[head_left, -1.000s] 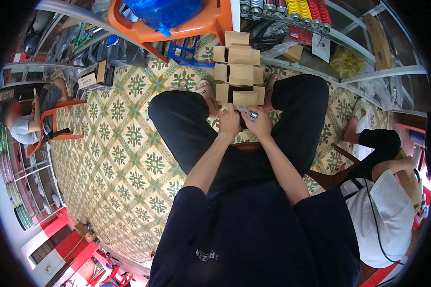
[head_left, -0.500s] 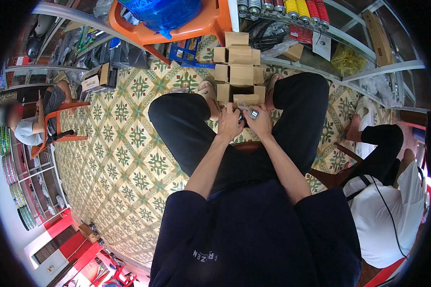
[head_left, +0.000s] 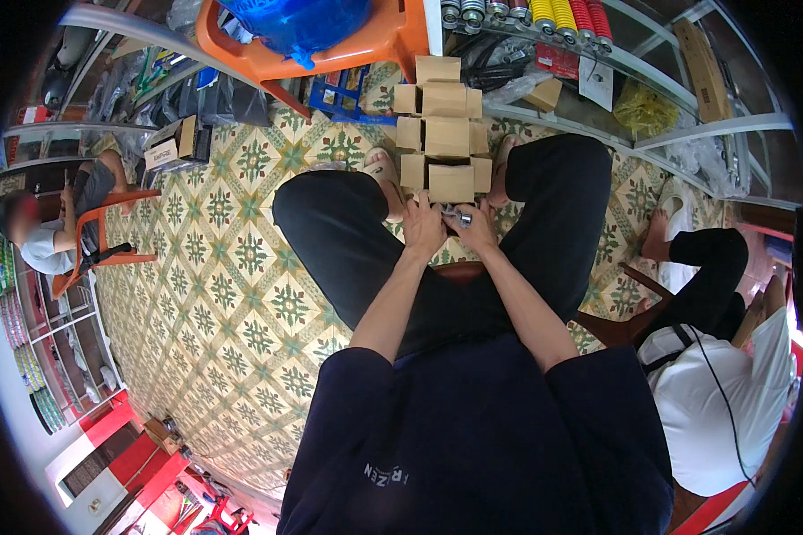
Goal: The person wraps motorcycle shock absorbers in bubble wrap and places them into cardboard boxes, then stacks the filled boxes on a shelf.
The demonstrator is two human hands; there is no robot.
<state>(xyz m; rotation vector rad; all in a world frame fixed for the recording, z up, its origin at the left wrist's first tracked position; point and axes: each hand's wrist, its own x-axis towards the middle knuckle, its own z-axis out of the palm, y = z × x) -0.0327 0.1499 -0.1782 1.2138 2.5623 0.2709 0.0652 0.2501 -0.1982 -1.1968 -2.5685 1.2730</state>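
Observation:
I sit with my knees apart over a patterned tile floor. My left hand and my right hand meet between my knees, both closed around a small shiny metal part. Just beyond my fingers stands a stack of several small brown cardboard boxes on the floor between my sandalled feet. What exactly the part is I cannot tell, since my fingers cover most of it.
An orange plastic chair holding a blue bag stands beyond the boxes. Metal shelving with coloured spools runs along the upper right. A person in white sits at my right; another person sits on an orange chair at far left.
My hands stay together between my knees with only slight finger motion. The person at the right has shifted a little.

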